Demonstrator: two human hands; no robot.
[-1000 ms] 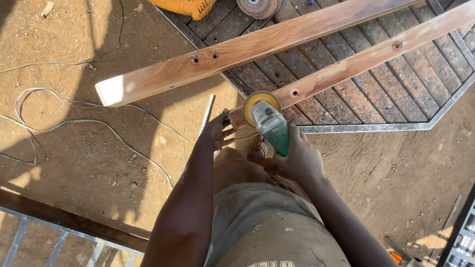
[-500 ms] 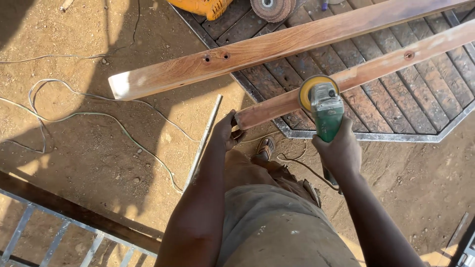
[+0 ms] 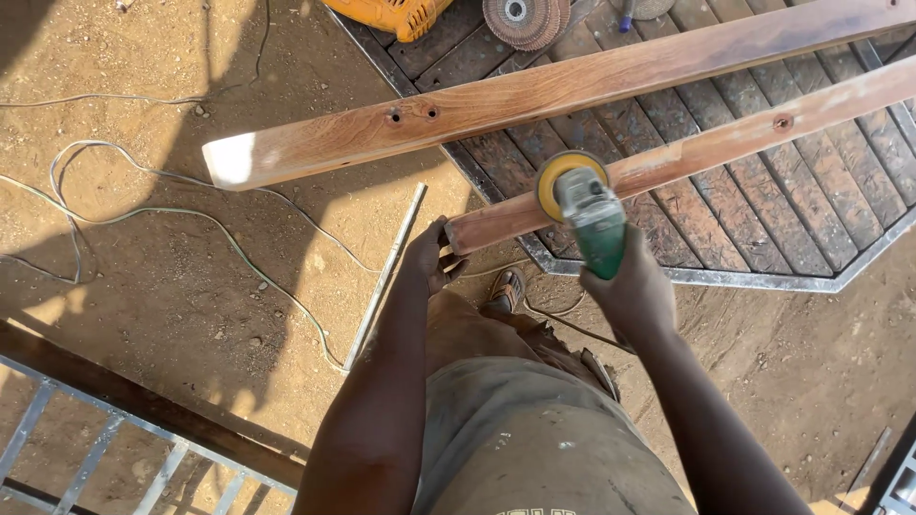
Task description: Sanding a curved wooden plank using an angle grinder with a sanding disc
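Left hand [image 3: 431, 256]: grips the near end of the lower wooden beam [image 3: 687, 153], fingers [image 3: 420, 272] wrapped around its end so the hand is closed on the wood.
Right hand [image 3: 630, 286]: closed around the green body of an angle grinder [image 3: 584, 208]; its fingers cannot be seen singly, but the fist is tight on the tool.
Angle grinder: lies over the lower wooden beam, a little way along from the end that the left hand holds; its yellow sanding disc [image 3: 565, 174] rests on the beam's top face.
Lower wooden beam: slants up and away from the left hand, lying across a dark metal gate panel [image 3: 763, 238] that rests flat on the ground.
Upper wooden beam [image 3: 534, 100]: beyond the lower wooden beam and roughly parallel to it, apart from it, its pale end reaching out over the dirt, two holes near its middle.
Metal strip [image 3: 386, 277]: thin, lying on the dirt just beside the left hand, on the side away from the lower wooden beam.
Cable [image 3: 143, 215]: loops over the dirt, well apart from the lower wooden beam.
Yellow power tool [image 3: 396, 14]: on the gate panel beyond the upper wooden beam, beside a stack of flap discs [image 3: 525, 19].
Shoe [image 3: 504, 291]: on the dirt just below the held end of the lower wooden beam.
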